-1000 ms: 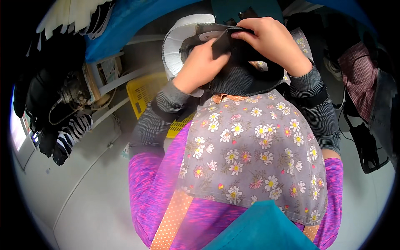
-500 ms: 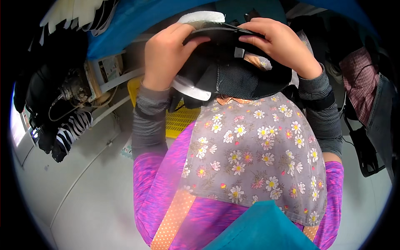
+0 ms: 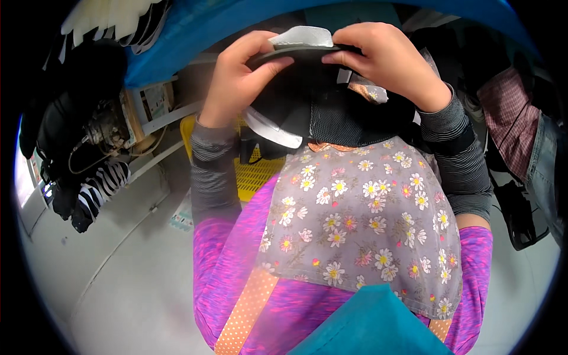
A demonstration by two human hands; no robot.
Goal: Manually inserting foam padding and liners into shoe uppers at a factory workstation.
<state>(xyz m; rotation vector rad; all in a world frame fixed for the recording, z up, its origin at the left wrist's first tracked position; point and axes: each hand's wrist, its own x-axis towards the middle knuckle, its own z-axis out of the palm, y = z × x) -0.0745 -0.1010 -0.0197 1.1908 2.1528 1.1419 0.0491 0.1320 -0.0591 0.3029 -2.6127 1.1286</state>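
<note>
Up at the far side of my lap, a black fabric piece (image 3: 361,121) with a mesh panel is stretched between my hands. My left hand (image 3: 236,77) pinches its upper edge at the left, thumb on the near side and fingers behind. At the right, my right hand (image 3: 387,65) grips the same edge between thumb and fingers. A silvery-white strip (image 3: 305,36) stands up along that edge between the two hands. Another white strip (image 3: 272,130) curves along the lower left of the black fabric. My fingertips behind the edge are partly hidden.
A grey flowered apron (image 3: 361,225) covers my lap. A yellow plastic basket (image 3: 254,177) stands behind my left forearm. Black and striped pieces (image 3: 103,186) hang by a machine (image 3: 106,127) at the left. Blue sheeting (image 3: 177,44) crosses the far side; a checked cloth (image 3: 509,124) hangs right.
My hands have shifted slightly closer together along the edge. The upper white strip has moved right and a little lower, and now faces me more fully.
</note>
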